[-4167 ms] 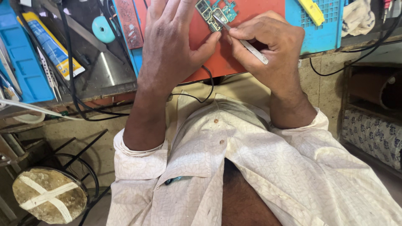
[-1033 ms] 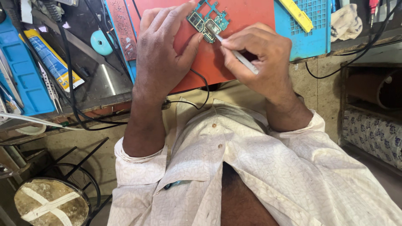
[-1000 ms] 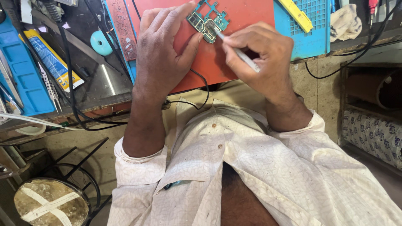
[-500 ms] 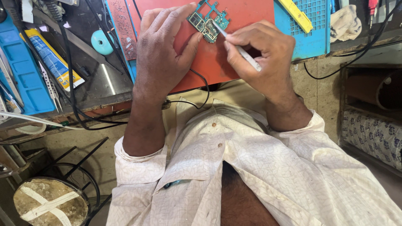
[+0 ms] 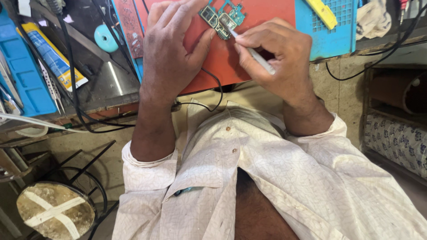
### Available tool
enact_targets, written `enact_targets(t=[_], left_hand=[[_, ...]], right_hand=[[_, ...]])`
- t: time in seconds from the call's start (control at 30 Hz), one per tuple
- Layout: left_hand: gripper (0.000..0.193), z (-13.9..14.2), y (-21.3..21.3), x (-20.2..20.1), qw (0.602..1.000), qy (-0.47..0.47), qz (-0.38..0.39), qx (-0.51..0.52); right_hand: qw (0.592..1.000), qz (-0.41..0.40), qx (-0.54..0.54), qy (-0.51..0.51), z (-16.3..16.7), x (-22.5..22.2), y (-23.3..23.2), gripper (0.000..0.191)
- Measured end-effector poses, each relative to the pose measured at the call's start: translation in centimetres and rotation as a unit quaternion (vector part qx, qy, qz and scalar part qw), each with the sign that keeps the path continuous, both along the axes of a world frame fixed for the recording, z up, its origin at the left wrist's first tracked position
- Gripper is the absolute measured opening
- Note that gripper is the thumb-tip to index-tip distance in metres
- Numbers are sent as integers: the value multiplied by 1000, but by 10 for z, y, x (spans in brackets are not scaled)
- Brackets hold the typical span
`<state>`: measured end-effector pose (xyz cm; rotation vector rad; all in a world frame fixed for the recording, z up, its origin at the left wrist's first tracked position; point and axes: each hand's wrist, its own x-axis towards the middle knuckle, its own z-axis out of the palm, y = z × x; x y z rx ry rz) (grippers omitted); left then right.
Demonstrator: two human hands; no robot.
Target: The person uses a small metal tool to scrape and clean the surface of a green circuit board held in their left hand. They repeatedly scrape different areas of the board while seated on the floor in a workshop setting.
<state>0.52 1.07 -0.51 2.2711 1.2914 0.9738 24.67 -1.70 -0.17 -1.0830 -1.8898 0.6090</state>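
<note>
Head view: a small green circuit board (image 5: pixel 221 17) lies at the top centre of the frame on an orange mat (image 5: pixel 249 49) that covers part of the bench (image 5: pixel 95 75). Its long axis runs roughly from upper right down to lower left, tilted across the mat. Both hands meet at it from below. The left hand (image 5: pixel 171 51) rests flat on the mat to the board's left, fingers stretched up past its left edge and thumb spread out to the right, just under the board, bracing it; that hand is wide and holds nothing closed. The right hand (image 5: pixel 278 53) comes in from the right, fingers pinched narrow round a thin metal tool (image 5: pixel 249 49) held like a pen, whose shaft slants up and left so that its tip touches the board's lower right part. The left hand lies closer to the board; the right reaches it only through the tool.

To the right of the mat is a blue tray (image 5: pixel 331 31) with a yellow tool (image 5: pixel 324 12) on it; to the left lie a round pale blue disc (image 5: pixel 106 38), a tube (image 5: pixel 53 55) and black cables (image 5: pixel 80 106).

Against the frame from about four seconds back, the board sits a little lower and more to the left in the picture, the camera having tipped slightly. The grip on the tool and the bracing hand look the same, and the tool's tip remains on the same corner of the board.
</note>
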Motion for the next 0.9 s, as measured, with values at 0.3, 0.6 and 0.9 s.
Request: enact_targets(t=[0.3,0.6,0.9], left_hand=[[35,2,-1,-1,1000,16,-9,11],[30,2,-1,-1,1000,11,-12,9],[32,4,0,0,1000,18,-18,9]], right_hand=[[1000,-15,-2,-5,6,-3,1,11],[1000,10,18,-8,6,-3,3,11],[1000,4,3,-11,2,-1,1,12]])
